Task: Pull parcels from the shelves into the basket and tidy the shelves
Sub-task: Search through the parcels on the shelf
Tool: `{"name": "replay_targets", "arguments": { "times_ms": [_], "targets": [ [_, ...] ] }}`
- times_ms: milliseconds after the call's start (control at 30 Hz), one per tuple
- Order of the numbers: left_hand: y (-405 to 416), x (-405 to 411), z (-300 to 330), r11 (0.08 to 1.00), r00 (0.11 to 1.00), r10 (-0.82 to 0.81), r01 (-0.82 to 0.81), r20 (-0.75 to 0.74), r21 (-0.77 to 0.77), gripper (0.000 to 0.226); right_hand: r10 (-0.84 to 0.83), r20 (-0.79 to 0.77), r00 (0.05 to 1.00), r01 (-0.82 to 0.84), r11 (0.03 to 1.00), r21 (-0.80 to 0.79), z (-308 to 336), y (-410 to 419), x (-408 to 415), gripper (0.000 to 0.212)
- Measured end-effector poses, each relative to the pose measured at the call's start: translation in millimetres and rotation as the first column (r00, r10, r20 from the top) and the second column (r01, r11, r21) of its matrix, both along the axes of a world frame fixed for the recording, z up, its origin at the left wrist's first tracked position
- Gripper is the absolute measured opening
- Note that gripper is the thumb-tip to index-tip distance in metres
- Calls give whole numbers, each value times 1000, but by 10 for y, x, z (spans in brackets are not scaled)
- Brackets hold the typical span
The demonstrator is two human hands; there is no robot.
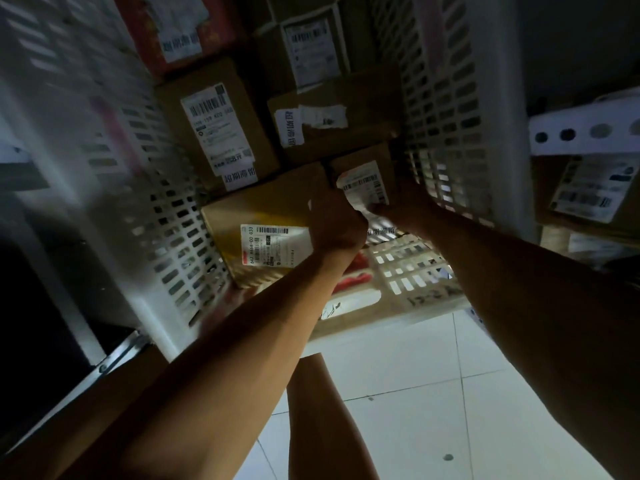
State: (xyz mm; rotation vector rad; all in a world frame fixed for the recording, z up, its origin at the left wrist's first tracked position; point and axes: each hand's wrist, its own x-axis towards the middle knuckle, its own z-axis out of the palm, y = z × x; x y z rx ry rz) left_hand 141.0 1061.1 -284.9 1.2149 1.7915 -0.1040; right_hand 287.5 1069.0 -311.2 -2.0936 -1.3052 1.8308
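Observation:
Both my arms reach into a white slotted plastic basket (440, 109) filled with several cardboard parcels. My left hand (337, 223) and my right hand (405, 209) together grip a small brown box with a white barcode label (363, 174), the left at its near-left corner, the right at its near-right side. Just left of it lies a flat parcel with yellow tape and a label (263, 237). Behind sit a tall labelled box (218, 129) and a box with torn white stickers (332, 123). The fingers are largely hidden in the dim light.
The basket's left wall (114, 168) rises close beside my left arm. A shelf with a punched white rail (581, 133) and labelled parcels (588, 188) stands to the right. White floor tiles (415, 393) and my leg (322, 420) show below.

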Motion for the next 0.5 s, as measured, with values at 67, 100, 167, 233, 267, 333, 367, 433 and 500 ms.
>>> {"name": "replay_targets", "arguments": {
  "times_ms": [67,100,167,233,267,333,367,433,500],
  "targets": [
    [-28,-2,6,1000,1000,7,-7,23,-5,36,22,22,1000,-22,1000,19,-11,9,-17,64],
    [-26,-6,10,1000,999,7,-7,33,-8,39,32,30,999,-33,999,34,-15,11,-13,65],
    [-8,-17,7,1000,999,7,-6,49,-13,42,49,61,997,-52,997,58,-26,12,-1,65],
    [8,-21,15,999,999,12,-10,46,-39,41,52,144,988,-59,997,47,-23,-12,-18,66],
    [16,-18,40,999,999,8,-6,36,-50,41,48,191,980,-58,997,46,-16,-37,-39,68],
    [23,-17,118,998,1000,-10,11,17,-59,40,28,274,961,-49,996,71,-1,-97,-90,74],
    [24,-19,162,998,1000,-25,26,15,-63,38,8,304,953,-34,996,82,19,-130,-116,76],
    [57,-49,339,996,999,-37,38,10,-75,33,-22,331,943,2,998,61,122,-183,-177,80],
    [97,-127,556,995,999,-47,47,6,-92,25,-3,346,938,9,1000,-16,294,-203,-248,87]
  ]
}}
